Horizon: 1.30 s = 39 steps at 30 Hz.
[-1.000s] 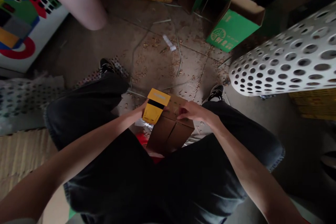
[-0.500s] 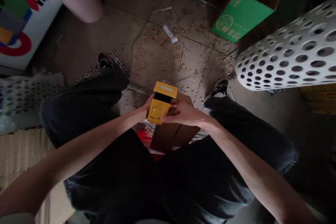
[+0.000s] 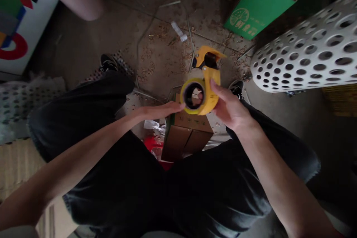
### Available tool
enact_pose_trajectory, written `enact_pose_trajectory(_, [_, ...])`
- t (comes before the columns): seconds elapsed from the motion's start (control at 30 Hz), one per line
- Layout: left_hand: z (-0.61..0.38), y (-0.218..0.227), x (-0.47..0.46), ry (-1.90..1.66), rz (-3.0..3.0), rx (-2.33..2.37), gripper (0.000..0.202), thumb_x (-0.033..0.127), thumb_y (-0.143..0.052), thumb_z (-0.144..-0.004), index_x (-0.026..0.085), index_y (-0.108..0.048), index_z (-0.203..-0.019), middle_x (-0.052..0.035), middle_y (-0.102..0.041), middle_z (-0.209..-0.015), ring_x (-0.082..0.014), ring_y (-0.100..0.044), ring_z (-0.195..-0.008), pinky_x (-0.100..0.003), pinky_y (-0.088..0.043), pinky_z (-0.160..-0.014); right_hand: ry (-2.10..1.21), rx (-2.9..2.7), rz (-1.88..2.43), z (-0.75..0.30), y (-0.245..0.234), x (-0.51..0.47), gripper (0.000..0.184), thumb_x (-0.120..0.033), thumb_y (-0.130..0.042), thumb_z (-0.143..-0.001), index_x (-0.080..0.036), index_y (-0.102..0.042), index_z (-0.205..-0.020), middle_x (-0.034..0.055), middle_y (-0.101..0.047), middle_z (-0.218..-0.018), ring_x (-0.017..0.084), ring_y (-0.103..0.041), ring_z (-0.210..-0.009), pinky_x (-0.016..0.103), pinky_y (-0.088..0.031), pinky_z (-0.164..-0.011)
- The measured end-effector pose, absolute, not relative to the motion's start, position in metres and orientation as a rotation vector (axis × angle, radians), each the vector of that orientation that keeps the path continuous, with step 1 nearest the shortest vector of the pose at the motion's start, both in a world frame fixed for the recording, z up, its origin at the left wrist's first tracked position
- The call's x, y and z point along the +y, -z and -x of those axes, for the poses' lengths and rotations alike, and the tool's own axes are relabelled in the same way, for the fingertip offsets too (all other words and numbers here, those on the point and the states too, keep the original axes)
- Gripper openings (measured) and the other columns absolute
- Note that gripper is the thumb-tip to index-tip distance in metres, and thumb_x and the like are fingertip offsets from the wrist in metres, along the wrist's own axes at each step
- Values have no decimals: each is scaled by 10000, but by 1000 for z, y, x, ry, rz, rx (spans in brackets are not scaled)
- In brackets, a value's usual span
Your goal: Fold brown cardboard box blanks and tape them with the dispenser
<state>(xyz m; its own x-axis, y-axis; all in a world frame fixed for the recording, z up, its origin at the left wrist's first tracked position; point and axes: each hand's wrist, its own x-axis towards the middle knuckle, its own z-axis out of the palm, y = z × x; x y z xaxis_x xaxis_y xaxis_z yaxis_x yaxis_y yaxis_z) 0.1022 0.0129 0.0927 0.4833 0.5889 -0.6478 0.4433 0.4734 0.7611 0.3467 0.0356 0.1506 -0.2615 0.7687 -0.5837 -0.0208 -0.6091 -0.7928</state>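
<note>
Yellow tape dispenser (image 3: 210,91) in half-closed right fingers (image 3: 222,93)

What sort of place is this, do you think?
Probably a packing area in a workshop or storeroom: the right hand holds a yellow tape dispenser over a cardboard box, an open green carton is ahead, and scraps litter the floor.

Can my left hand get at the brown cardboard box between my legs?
Probably yes: your left hand is close, and the brown cardboard box shows an uncovered near side; the yellow tape dispenser hides only part of its top.
</note>
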Motion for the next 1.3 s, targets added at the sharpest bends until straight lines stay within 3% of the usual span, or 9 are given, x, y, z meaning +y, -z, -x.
enact_pose_trajectory(0.07, [-107, -94, 1, 104, -1488, 1072, 786, 785, -584, -807, 264, -572, -1396, -139, -531, -1515, -402, -452, -1428, -494, -432, -1097, -1785, -1027, 1630, -354, -151, 38, 443, -622, -753, -804, -197, -685, -909, 39, -677, -774, 221, -694, -841, 336, -570, -724])
enact_pose_trajectory(0.17, [-118, -85, -17, 132, -1777, 1148, 987, 820, -641, -724, 184, -464, -1458, -216, -411, -1570, -461, -371, -1456, -562, -353, -1162, -1736, -1142, 1789, -356, -146, 32, 367, -521, -817, -752, -192, -660, -793, 18, -614, -645, 177, -630, -652, 301, -519, -593])
enact_pose_trajectory(0.4, [-124, -67, -22, 208, -1770, 1203, 1273, 821, -689, -685, 126, -181, -1622, -268, -138, -1704, -475, -279, -1527, -514, -349, -1187, -1921, -1099, 1811, -341, -132, 14, 368, -493, -805, -736, -208, -605, -616, 16, -578, -546, 130, -523, -495, 271, -421, -455])
enact_pose_trajectory(0.53, [-121, -68, -21, 296, -1726, 1203, 1346, 810, -708, -675, 98, -105, -1646, -286, -15, -1711, -484, -381, -1476, -482, -403, -1144, -1788, -973, 1930, -330, -115, 16, 295, -429, -790, -740, -219, -609, -639, 0, -557, -533, 130, -508, -462, 281, -429, -432])
enact_pose_trajectory(0.67, [-122, -65, -22, 312, -1745, 1185, 1323, 789, -705, -694, 57, -127, -1633, -311, -4, -1701, -479, -388, -1473, -462, -410, -1140, -1619, -954, 2012, -323, -89, 24, 225, -394, -741, -749, -206, -634, -687, -9, -570, -563, 130, -535, -468, 272, -457, -445])
enact_pose_trajectory(0.83, [-123, -63, -21, 286, -1793, 1155, 1269, 796, -674, -716, 88, -151, -1631, -295, -82, -1703, -467, -359, -1495, -461, -403, -1148, -1399, -1022, 2079, -316, -63, 34, 193, -355, -721, -718, -171, -685, -764, 7, -648, -669, 134, -611, -608, 225, -464, -518])
enact_pose_trajectory(0.93, [-121, -64, -21, 284, -1802, 1153, 1270, 791, -678, -711, 92, -151, -1631, -292, -79, -1705, -472, -372, -1486, -452, -402, -1145, -1429, -964, 2076, -313, -67, 35, 229, -362, -722, -729, -149, -684, -803, 26, -663, -717, 134, -603, -619, 242, -477, -533])
enact_pose_trajectory(1.13, [-119, -61, -23, 246, -1802, 1131, 1212, 779, -651, -743, 158, -127, -1643, -268, -61, -1715, -466, -438, -1445, -453, -417, -1112, -1789, -941, 1903, -313, -105, 19, 242, -401, -752, -753, -188, -641, -785, 11, -590, -596, 139, -544, -529, 273, -485, -486])
enact_pose_trajectory(1.3, [-121, -61, -23, 301, -1778, 1143, 1269, 798, -662, -723, 111, -119, -1642, -317, -28, -1697, -481, -446, -1435, -466, -430, -1097, -1577, -962, 1992, -306, -87, 23, 225, -406, -714, -762, -194, -642, -770, 17, -617, -626, 153, -587, -568, 266, -484, -503])
